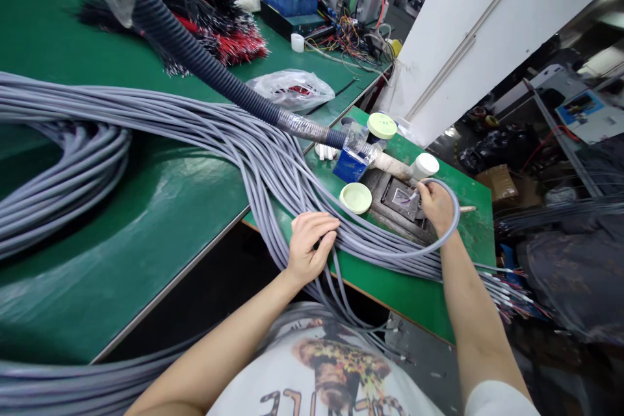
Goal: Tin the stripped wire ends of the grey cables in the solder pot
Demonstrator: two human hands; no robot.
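Note:
My right hand (437, 207) pinches the end of a grey cable (457, 211), which loops around beyond the wrist. The stripped thin wires at its tip are over the small shiny square bath of a dark, grimy solder pot (383, 213). My left hand (312, 244) lies on a thick bundle of grey cables (263, 146), its fingers stretched out and not wrapped around any cable. That bundle runs from the far left across the bench, and several stripped ends (511, 296) hang past the right edge.
A dark corrugated hose (205, 68) slants down toward the pot. Around it stand an open pale-green tub (355, 198), a lidded tub (381, 125), a white jar (426, 166) and a blue box (350, 166). Black and red wire bundles (234, 42) and a plastic bag (295, 88) lie behind.

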